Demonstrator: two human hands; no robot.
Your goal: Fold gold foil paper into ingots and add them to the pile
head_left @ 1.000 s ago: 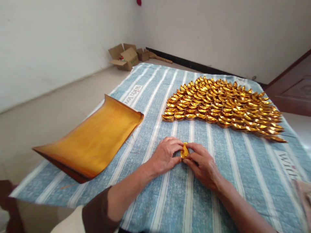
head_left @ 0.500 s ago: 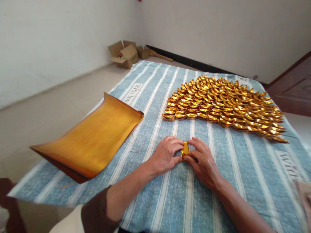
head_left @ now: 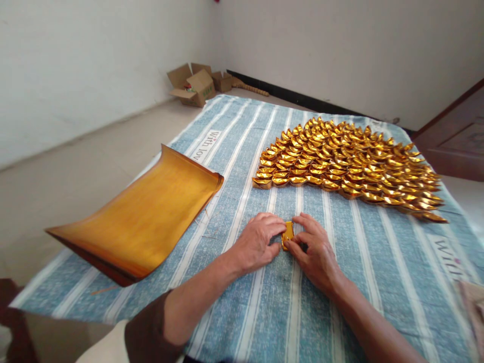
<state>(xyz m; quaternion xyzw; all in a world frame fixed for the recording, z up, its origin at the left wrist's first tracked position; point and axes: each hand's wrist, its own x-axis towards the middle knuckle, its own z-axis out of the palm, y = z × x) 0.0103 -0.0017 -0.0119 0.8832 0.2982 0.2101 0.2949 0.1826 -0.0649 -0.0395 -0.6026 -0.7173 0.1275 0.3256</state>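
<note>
gold paper folding, hands pinching a small piece

head view, the only one we've got: we're looking down at a blue and white striped cloth spread over a flat surface. near the middle of the near half sit both hands, fingertips facing each other. our left hand and our right hand are both closed in on a small folded gold paper piece, which sits right between them, low against the cloth. the thumbs and forefingers of both hands pinch it from either side, so the grip is clamped on that piece from both ends. only a narrow strip of gold shows between the fingers, so we can't tell exactly what shape the fold has.

to the left of the hands lies a stack of gold paper sheets, well apart from them, with its far edge curled upward and its near corner lifted off the cloth. beyond the hands, on the far right part of the cloth, there's a big spread of finished folded gold ingots laid in tight overlapping rows, clear of the hands with bare cloth between.

the cloth has some printed lettering near its left and right edges. off the cloth in the far corner of the room sit a few open cardboard boxes on the floor against the white wall. a dark brown sleeve covers our left upper arm at the bottom of the frame.
</note>
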